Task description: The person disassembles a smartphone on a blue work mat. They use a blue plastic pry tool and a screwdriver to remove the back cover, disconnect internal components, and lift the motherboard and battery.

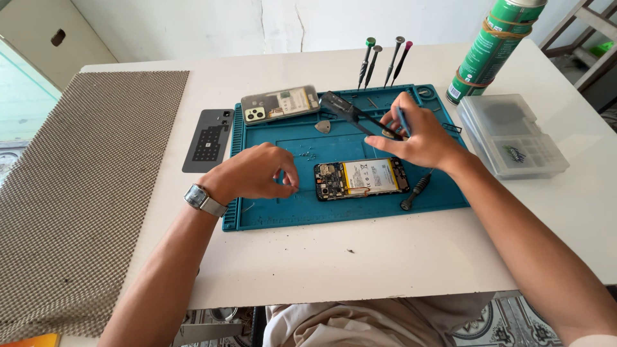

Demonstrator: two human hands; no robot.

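An opened phone [362, 179] lies face down on the teal work mat [270, 212], its circuit board and pale battery exposed. My left hand [257, 172] hovers just left of it, fingertips pinched together over the mat; whether something tiny sits between them is too small to tell. My right hand [414, 137] is above the phone's far side, gripping a thin blue-handled tool [403, 120]. A black tool [347, 110] lies slanted behind that hand. A black screwdriver [415, 190] rests on the mat right of the phone.
A clear phone back cover [280, 103] and a grey pick [326, 126] lie at the mat's rear. Several screwdrivers [384, 61] stand behind it. A dark flat panel [207, 139] sits left, a green spray can [493, 46] and clear plastic box [511, 133] right, a woven mat [77, 186] far left.
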